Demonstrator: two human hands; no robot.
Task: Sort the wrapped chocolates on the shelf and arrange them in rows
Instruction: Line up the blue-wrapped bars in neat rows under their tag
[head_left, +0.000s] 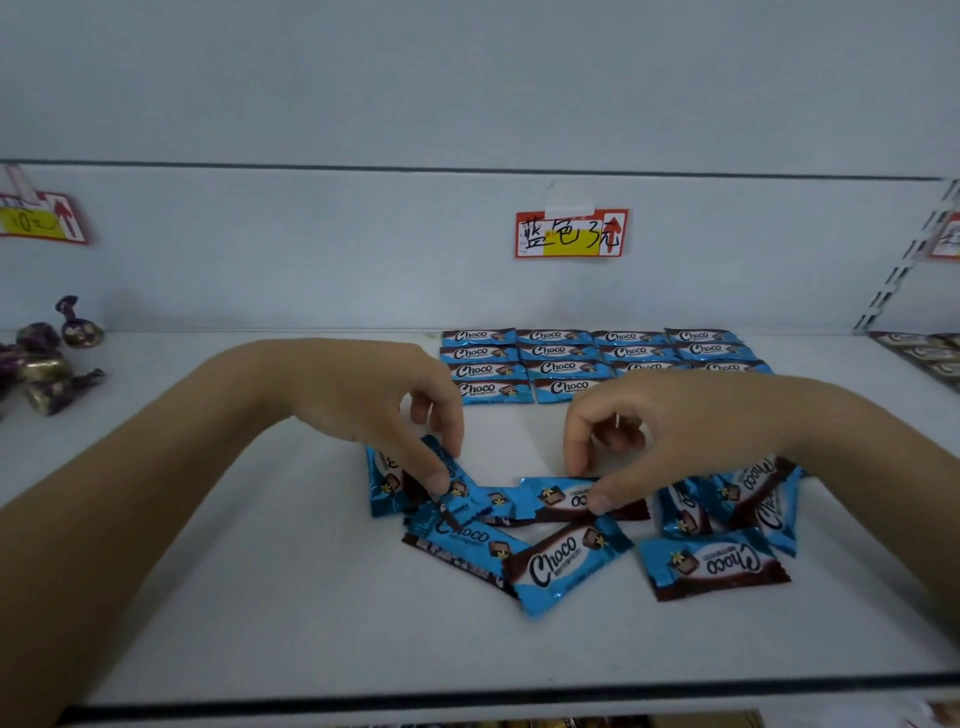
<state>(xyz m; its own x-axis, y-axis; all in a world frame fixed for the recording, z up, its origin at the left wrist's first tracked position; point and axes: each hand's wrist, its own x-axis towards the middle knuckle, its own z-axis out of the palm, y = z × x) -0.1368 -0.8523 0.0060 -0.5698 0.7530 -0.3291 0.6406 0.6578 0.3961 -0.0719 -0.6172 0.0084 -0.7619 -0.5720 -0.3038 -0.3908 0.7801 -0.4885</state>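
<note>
On the near middle of the shelf (311, 597) the loose chocolates (566, 561) lie scattered and overlapping, with the tidy rows (561, 358) by the far wall. They look light, flat and crinkly-slick, so I judge a pinch at the wrapper's edge best. My left hand (384, 410) arches down, thumb and forefinger pinching a tilted chocolate (457, 483), while my right hand (675, 431), fingers curled, pinches an upside-down chocolate (561, 499) lying flat.

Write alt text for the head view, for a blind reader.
A person's left hand pinches a blue Choco packet and the right hand another, from a loose pile on a white shelf. Behind, neat rows of packets lie below a price tag.
</note>
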